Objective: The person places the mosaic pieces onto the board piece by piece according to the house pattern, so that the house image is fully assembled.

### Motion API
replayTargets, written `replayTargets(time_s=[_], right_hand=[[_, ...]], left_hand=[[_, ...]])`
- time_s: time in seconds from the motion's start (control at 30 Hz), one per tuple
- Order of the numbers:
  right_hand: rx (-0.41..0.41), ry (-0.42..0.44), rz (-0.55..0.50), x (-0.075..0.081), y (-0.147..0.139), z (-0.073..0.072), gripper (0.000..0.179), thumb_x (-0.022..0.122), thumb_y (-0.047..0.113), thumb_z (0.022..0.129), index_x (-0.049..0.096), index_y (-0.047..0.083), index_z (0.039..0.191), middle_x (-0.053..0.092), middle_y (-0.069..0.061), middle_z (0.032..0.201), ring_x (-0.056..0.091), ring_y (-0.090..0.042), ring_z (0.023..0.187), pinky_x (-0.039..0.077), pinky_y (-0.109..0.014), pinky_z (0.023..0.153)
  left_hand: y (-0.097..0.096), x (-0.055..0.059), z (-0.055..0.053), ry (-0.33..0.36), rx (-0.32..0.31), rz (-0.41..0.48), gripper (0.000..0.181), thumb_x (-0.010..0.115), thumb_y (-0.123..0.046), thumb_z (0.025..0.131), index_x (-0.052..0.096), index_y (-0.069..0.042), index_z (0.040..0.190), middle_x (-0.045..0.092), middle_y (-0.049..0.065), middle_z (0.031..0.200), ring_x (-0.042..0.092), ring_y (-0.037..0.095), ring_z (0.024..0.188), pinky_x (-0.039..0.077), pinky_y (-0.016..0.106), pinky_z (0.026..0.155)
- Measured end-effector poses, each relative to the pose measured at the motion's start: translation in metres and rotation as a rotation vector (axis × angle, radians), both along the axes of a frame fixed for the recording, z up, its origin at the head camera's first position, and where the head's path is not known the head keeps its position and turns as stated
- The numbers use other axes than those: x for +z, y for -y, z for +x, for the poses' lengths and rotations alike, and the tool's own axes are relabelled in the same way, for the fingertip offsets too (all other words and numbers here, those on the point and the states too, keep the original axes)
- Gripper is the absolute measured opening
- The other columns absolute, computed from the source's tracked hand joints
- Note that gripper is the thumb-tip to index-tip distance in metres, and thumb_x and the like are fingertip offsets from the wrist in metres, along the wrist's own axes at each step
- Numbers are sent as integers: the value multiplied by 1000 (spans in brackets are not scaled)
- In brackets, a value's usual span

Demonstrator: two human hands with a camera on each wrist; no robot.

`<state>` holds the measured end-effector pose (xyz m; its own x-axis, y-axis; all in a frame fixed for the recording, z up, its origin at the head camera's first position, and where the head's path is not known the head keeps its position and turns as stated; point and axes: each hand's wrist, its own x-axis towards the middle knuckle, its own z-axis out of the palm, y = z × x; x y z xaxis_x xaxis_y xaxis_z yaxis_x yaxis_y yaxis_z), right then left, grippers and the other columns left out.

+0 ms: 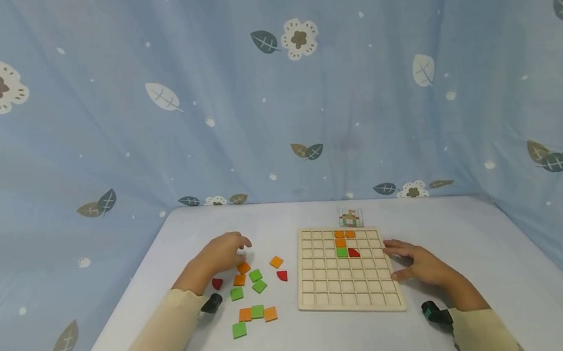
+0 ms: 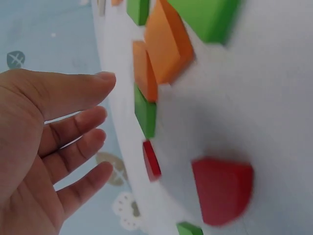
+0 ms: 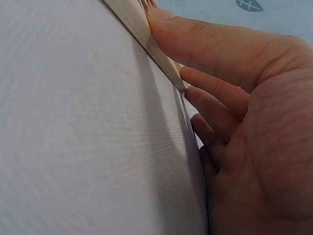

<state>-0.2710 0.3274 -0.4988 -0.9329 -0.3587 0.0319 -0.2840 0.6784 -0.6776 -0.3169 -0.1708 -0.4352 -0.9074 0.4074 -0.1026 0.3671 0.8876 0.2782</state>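
Note:
My left hand (image 1: 220,253) hovers over loose flat pieces on the left of the table, holding nothing. In the left wrist view its thumb and fingers are spread apart, beside an orange tile (image 2: 167,43), a green tile (image 2: 145,112) and a red quarter-circle piece (image 2: 224,191). On the right, the thumb and fingertips of my right hand (image 1: 423,263) touch the side edge of a wooden grid board (image 1: 328,288). The board carries orange pieces (image 1: 341,243) in its upper rows, with a green square (image 1: 342,252) and a red quarter-circle (image 1: 354,252) below them.
Behind the board lies a small picture card (image 1: 350,217) with a grid pattern. Several green and orange squares, among them a green one (image 1: 239,330), are scattered left of the board, with another red piece (image 1: 282,275) nearer to it. A patterned blue curtain (image 1: 231,117) closes off the back.

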Motion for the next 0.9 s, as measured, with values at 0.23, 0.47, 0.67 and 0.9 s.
replayTargets(time_s=[0.23,0.47,0.67,0.9], right_hand=[[1,-4,1,1,0,-1,77,84,35,72,56,1,135,37,-19,150,24,-47,138,19,-67,105],[16,-15,-11,3,0,1,76,84,34,73,56,0,135,36,-20,150,23,-48,138,19,-67,105],[35,-37,-13,4,-1,1,74,84,32,73,57,0,134,38,-21,149,24,-48,138,20,-67,104],[35,-27,-24,3,0,0,74,85,31,72,57,0,133,37,-21,149,23,-48,138,20,-67,105]], left_hand=[[11,-5,1,-45,-11,-85,32,75,-18,86,70,-13,117,62,0,101,57,14,87,50,38,86],[12,-7,2,-32,7,-77,31,75,-16,86,71,-13,117,60,-2,96,53,15,81,50,38,86],[11,-8,1,15,37,-68,32,73,-15,87,69,-14,119,64,-2,100,53,17,85,48,42,91],[11,-10,-2,53,62,-43,40,70,-10,87,66,-17,126,65,-1,105,54,18,88,47,44,94]])
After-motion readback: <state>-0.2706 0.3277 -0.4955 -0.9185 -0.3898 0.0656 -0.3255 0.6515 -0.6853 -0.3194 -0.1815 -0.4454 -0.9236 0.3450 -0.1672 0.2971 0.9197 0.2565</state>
